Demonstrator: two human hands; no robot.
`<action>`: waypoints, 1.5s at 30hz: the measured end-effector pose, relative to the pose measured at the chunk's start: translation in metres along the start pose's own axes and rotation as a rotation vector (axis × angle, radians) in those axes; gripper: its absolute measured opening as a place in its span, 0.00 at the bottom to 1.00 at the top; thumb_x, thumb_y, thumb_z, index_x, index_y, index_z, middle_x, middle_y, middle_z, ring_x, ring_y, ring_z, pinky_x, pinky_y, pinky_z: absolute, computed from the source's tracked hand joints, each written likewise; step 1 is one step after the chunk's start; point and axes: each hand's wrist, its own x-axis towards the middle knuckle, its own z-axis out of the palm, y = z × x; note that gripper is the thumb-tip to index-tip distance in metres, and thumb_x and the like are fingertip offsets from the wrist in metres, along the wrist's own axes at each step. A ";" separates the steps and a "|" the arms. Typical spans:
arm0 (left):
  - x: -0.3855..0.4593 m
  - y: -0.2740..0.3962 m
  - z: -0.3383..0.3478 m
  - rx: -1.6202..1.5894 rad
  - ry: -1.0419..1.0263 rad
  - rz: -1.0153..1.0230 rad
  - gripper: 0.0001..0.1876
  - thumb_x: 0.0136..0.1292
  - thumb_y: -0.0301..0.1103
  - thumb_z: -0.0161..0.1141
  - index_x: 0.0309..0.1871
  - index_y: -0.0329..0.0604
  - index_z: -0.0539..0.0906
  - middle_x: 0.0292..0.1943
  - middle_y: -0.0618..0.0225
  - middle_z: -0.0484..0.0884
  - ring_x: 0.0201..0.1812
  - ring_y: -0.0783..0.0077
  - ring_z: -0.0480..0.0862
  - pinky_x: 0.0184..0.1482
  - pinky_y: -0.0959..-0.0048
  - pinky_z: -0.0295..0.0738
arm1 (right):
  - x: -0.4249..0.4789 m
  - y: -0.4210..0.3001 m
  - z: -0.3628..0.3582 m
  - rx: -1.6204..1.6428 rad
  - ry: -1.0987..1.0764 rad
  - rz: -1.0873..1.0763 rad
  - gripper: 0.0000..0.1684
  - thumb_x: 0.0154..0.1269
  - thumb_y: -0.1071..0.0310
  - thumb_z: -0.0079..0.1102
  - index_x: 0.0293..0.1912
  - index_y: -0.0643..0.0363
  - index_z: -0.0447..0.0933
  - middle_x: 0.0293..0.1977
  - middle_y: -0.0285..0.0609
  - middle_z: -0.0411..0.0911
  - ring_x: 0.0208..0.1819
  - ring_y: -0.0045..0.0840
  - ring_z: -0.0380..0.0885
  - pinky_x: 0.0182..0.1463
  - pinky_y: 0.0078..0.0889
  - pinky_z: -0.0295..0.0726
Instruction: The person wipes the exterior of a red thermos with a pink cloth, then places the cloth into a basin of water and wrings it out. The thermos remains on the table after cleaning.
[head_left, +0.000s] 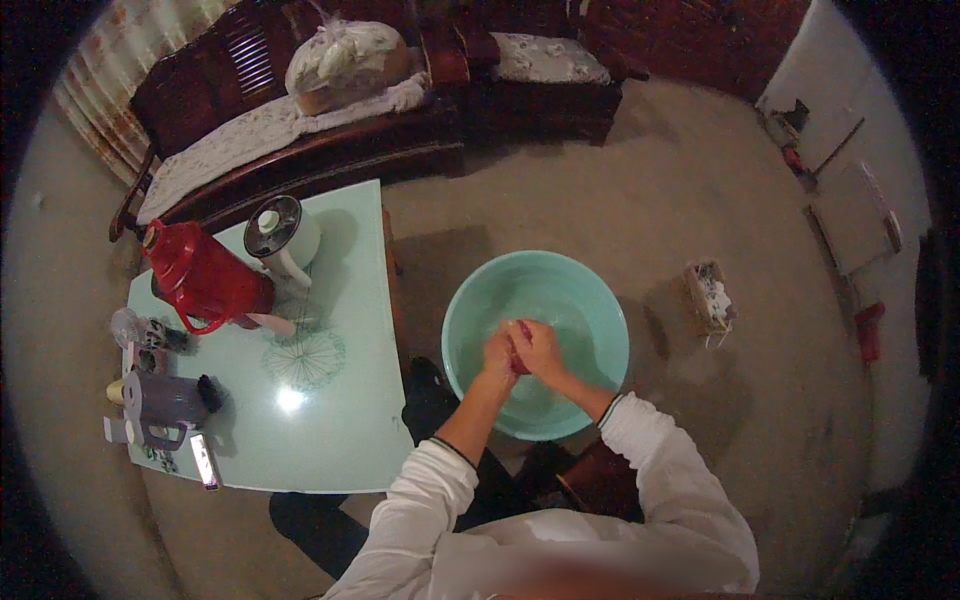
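Observation:
A round turquoise plastic basin (611, 330) holding water stands on the floor before me. Over its middle my left hand (501, 352) and my right hand (541, 351) are pressed together, both closed around a small dark-red item (519, 366), perhaps a wet cloth. Fingers cover most of it, so its kind cannot be told. Both white sleeves are pushed up to the forearms.
At left is a glass-topped table (345, 427) with a red thermos flask (217, 277), a white kettle (304, 240), a grey pitcher (169, 397) and a phone (202, 459). A small bin (701, 300) stands right of the basin. A wooden sofa (375, 142) lies beyond.

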 end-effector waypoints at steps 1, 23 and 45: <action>0.000 0.002 0.010 -0.016 0.054 0.006 0.20 0.78 0.49 0.49 0.52 0.38 0.78 0.46 0.59 0.83 0.43 0.61 0.84 0.46 0.58 0.82 | 0.007 0.009 -0.001 -0.058 0.031 0.016 0.20 0.73 0.58 0.58 0.33 0.68 0.76 0.26 0.56 0.77 0.25 0.37 0.75 0.33 0.38 0.74; -0.041 0.034 0.020 0.415 0.266 -0.035 0.23 0.79 0.53 0.43 0.62 0.47 0.76 0.52 0.63 0.81 0.53 0.61 0.81 0.51 0.56 0.79 | 0.020 0.101 -0.021 0.077 0.160 0.473 0.22 0.73 0.50 0.56 0.48 0.60 0.82 0.38 0.47 0.84 0.41 0.36 0.83 0.48 0.39 0.78; -0.021 0.008 0.024 0.051 0.094 -0.104 0.17 0.79 0.47 0.47 0.48 0.45 0.81 0.42 0.66 0.83 0.40 0.67 0.84 0.42 0.63 0.80 | -0.008 0.034 0.000 -0.076 0.028 0.120 0.19 0.76 0.57 0.52 0.39 0.66 0.77 0.30 0.61 0.78 0.30 0.52 0.78 0.35 0.45 0.74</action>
